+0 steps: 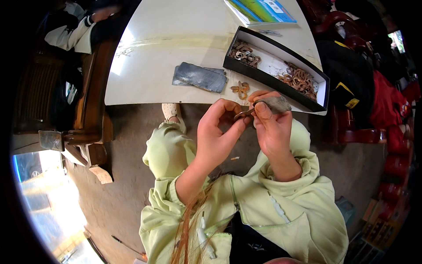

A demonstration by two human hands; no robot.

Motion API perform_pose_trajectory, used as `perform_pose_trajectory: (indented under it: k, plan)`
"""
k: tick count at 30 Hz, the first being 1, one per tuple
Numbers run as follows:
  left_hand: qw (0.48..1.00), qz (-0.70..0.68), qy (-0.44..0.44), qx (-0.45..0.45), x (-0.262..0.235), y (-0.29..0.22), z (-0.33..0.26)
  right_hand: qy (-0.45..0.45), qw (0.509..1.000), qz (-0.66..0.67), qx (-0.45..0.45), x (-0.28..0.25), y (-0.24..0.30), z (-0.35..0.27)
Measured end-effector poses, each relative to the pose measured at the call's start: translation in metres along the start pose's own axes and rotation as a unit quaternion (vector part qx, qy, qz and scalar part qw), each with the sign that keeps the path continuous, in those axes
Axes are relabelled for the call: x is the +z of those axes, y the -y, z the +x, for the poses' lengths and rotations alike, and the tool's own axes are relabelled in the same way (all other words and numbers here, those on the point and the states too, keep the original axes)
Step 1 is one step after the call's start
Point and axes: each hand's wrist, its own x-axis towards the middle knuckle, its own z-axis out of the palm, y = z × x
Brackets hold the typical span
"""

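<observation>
Both hands meet just off the near edge of the white table. My left hand (220,132) pinches a small rusty metal piece (243,115) between thumb and fingers; its full shape is hidden. In my right hand (273,132) is a worn, grey folded piece of sandpaper (276,104), held under the thumb and against the metal piece. Dark grey sandpaper sheets (202,78) lie overlapped on the table. Close beyond my fingers, a little heap of rusty ring-ended metal pieces (240,89) rests near the edge.
A long black box (277,83) with a white inside holds two piles of rusty metal pieces. Behind it are a colourful booklet (263,11) and some thin metal bits. A wooden bench (83,97) stands left, a dark red chair (360,134) right. Another person's sleeve (70,37) shows far left.
</observation>
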Motion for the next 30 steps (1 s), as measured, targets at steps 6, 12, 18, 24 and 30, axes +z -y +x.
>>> perform_pose_trajectory:
  k: [6, 12, 18, 24, 30]
  plan:
    - [0.995, -0.076, 0.025, -0.053, 0.009, -0.006, -0.001, -0.007, 0.999, 0.04, 0.016, -0.005, 0.003, 0.004]
    - [0.94, -0.276, 0.144, -0.137, 0.003, -0.009, -0.005, 0.022, 0.998, -0.047, -0.04, -0.01, 0.011, 0.005]
    - [0.936, -0.286, 0.16, -0.132, 0.01, -0.004, -0.001, 0.032, 0.996, -0.015, -0.081, -0.01, 0.01, 0.006]
    - [0.947, -0.281, 0.121, -0.099, 0.007, -0.003, 0.0, 0.0, 0.985, -0.057, -0.16, -0.016, 0.009, 0.01]
    - [0.938, -0.319, 0.054, -0.125, 0.007, -0.005, 0.0, -0.025, 0.995, -0.095, -0.005, -0.011, 0.012, 0.0]
